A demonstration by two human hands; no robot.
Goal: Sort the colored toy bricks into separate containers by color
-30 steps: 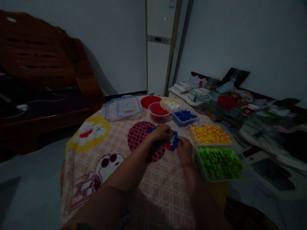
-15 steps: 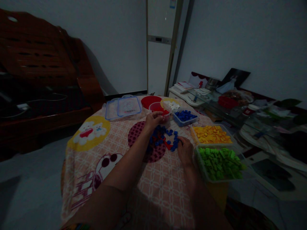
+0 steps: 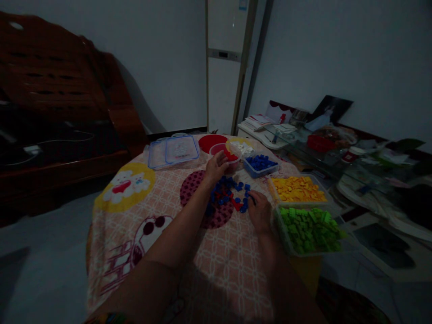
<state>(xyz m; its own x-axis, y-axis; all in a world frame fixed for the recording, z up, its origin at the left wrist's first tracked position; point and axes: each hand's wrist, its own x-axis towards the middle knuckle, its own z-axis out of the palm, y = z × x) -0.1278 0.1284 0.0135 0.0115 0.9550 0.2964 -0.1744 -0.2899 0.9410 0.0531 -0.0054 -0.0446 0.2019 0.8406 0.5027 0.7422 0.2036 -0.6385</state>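
A loose pile of blue and red bricks [image 3: 229, 194] lies on the patterned cloth in the middle of the round table [image 3: 162, 211]. My left hand [image 3: 217, 165] reaches over the near rim of the round tub of red bricks [image 3: 223, 152], fingers curled; what they hold, if anything, is hidden. My right hand [image 3: 259, 209] rests at the right edge of the pile, fingers bent down onto the blue bricks, beside the tub of green bricks [image 3: 308, 229].
Behind the pile stand a tub of blue bricks [image 3: 260, 164], a tub of white pieces [image 3: 241, 148], a red lid [image 3: 208, 142] and clear lids [image 3: 173, 150]. A tub of yellow bricks [image 3: 297, 189] sits right. A cluttered glass table [image 3: 337, 157] lies further right.
My left hand has left the loose pile and moved away from me to the red tub. My right hand has stayed at the pile's right edge.
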